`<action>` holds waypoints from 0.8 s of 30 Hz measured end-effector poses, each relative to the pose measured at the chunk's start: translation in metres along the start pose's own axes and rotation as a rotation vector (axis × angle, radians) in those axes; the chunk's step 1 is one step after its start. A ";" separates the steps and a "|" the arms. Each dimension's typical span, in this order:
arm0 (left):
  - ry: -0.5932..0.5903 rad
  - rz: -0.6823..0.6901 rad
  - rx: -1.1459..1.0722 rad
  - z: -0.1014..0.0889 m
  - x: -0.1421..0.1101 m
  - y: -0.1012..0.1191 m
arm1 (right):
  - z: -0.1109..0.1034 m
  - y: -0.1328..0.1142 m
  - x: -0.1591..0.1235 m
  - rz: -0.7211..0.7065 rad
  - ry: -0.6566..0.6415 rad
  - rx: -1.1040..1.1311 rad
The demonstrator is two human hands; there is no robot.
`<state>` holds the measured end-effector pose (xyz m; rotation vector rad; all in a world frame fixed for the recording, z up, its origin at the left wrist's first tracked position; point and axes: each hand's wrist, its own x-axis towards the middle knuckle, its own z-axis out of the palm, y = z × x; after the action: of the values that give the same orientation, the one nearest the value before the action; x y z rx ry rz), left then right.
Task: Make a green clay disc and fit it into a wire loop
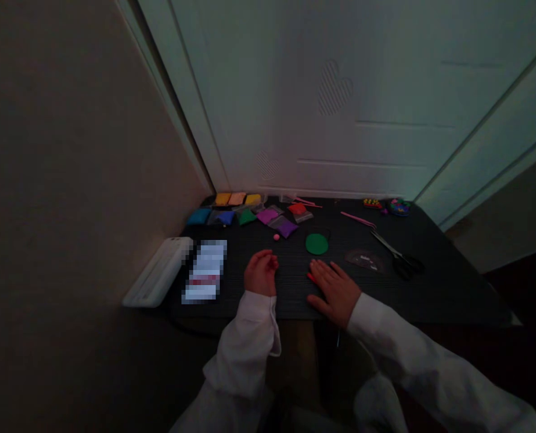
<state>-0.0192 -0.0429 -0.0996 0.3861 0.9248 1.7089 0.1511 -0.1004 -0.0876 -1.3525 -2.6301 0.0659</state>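
Observation:
My right hand point(335, 292) lies palm down on the dark table, fingers stretched out flat. From under its fingertips pokes the end of a red strip point(312, 277), apparently modelling clay; the rest is covered by the hand. My left hand point(262, 272) rests at the table's middle with its fingers curled together. Whether anything is inside that curl is hidden. Just beyond my hands lie a flat green disc point(316, 243) and a small pink ball point(276, 237).
Bags of coloured clay, among them a purple one point(285, 227) and a red one point(297, 208), line the back. Scissors point(403, 258), pink tweezers point(358, 219) and a clear plastic piece point(365, 260) lie right. A phone point(206, 270) and a white box point(160, 273) are left.

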 end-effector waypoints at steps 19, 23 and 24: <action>-0.002 -0.019 -0.018 0.000 0.002 0.000 | 0.002 0.024 0.000 0.144 0.088 0.114; -0.016 -0.003 -0.014 -0.002 0.003 -0.001 | 0.002 0.021 0.000 0.162 0.096 0.039; -0.015 -0.001 -0.014 -0.002 0.003 -0.001 | 0.001 0.019 0.001 0.157 0.094 0.014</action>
<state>-0.0204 -0.0409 -0.1021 0.3890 0.9020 1.7087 0.1659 -0.0887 -0.0911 -1.5167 -2.4388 0.0414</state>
